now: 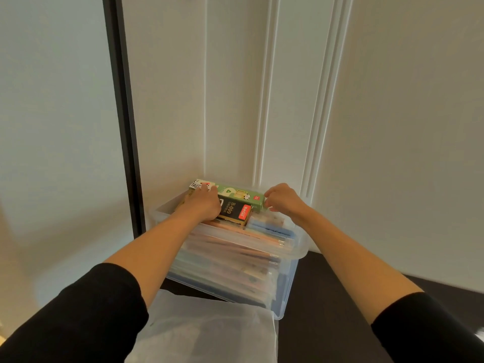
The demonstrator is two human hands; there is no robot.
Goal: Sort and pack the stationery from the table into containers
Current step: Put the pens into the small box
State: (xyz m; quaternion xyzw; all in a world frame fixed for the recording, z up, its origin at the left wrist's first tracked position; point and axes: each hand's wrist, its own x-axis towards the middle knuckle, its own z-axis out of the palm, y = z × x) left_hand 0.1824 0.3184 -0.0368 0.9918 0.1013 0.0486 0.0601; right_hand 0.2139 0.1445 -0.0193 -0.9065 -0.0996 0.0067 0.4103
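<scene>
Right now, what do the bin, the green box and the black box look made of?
Bin: translucent plastic, slightly frosted; contents show through its walls.
Green box: probably printed cardboard, matte, with crisp folded edges.
Black box: likely printed card too, judging by its flat faces and red label.

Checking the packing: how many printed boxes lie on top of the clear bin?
2. The green box is along the far side of the bin, left hand and right hand at its ends; the black box sits in front. Others may be hidden underneath.

Black sleeves pushed up towards the elbows, left sleeve [78,310], right sleeve [424,328], forearms bare, left hand [207,204] and right hand [282,199] bare
</scene>
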